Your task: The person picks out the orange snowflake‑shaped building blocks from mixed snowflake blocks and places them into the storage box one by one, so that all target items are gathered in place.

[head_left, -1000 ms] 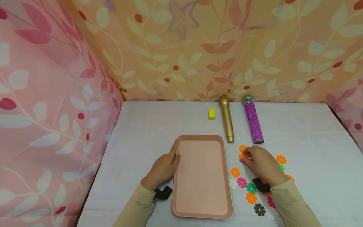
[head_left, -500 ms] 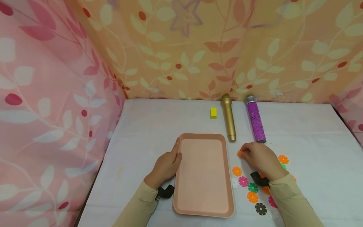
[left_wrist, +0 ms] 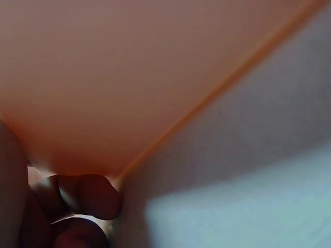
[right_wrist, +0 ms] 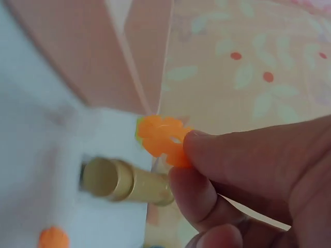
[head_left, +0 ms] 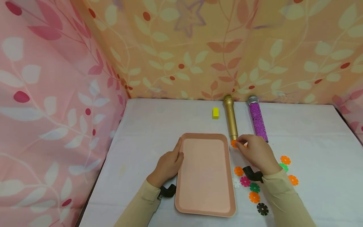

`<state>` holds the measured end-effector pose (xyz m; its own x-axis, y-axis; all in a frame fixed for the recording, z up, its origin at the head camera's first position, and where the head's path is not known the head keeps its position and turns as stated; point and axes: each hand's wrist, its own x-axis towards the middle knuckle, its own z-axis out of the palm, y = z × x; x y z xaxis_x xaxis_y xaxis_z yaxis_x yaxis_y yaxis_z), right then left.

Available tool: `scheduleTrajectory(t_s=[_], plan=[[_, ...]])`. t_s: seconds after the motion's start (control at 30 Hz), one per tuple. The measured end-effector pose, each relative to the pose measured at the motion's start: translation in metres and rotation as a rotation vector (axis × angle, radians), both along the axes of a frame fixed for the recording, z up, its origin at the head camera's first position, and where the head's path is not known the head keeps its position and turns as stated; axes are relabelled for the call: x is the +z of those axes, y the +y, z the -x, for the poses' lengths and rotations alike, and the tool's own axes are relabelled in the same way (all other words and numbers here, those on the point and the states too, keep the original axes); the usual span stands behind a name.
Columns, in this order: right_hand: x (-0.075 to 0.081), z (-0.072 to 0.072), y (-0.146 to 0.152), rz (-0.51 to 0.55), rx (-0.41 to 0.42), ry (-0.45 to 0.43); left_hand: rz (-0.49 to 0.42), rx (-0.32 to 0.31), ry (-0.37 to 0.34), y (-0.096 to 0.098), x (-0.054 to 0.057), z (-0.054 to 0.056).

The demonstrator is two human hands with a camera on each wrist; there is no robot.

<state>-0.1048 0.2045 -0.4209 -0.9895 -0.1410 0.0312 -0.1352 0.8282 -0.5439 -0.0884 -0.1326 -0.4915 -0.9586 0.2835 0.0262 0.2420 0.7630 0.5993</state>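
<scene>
My left hand [head_left: 167, 165] grips the left edge of a pink rectangular tray [head_left: 205, 176]. In the left wrist view, curled fingers [left_wrist: 93, 196] show under the tray's underside [left_wrist: 129, 77]. My right hand [head_left: 256, 153] pinches an orange flower-shaped disc [right_wrist: 163, 137] between thumb and index finger, just beyond the tray's right edge. In the head view this orange disc [head_left: 233, 143] appears by the lower end of a gold microphone [head_left: 231, 118]. Several flower-shaped discs, such as a pink one [head_left: 245, 181], a green one [head_left: 254, 187] and a black one [head_left: 262, 209], lie right of the tray.
A purple glitter microphone [head_left: 258, 121] lies to the right of the gold one, partly behind my right hand. A yellow block [head_left: 215, 113] stands left of them. Patterned cloth [head_left: 170, 56] hangs behind the white table [head_left: 147, 126] and at its sides.
My right hand has taken hold of the orange disc and moved it up and left, towards the gold microphone's end. My left hand keeps its grip on the tray. The head view has shifted slightly.
</scene>
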Motion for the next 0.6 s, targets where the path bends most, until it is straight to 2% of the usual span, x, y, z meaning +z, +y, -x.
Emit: scheduleTrajectory(t_s=[0.23, 0.6], plan=[[0.004, 0.009, -0.025, 0.069, 0.003, 0.036, 0.008, -0.001, -0.001, 0.0, 0.0, 0.001], [-0.004, 0.023, -0.063, 0.149, 0.053, 0.01, 0.007, 0.002, 0.008, 0.0, -0.003, 0.0]])
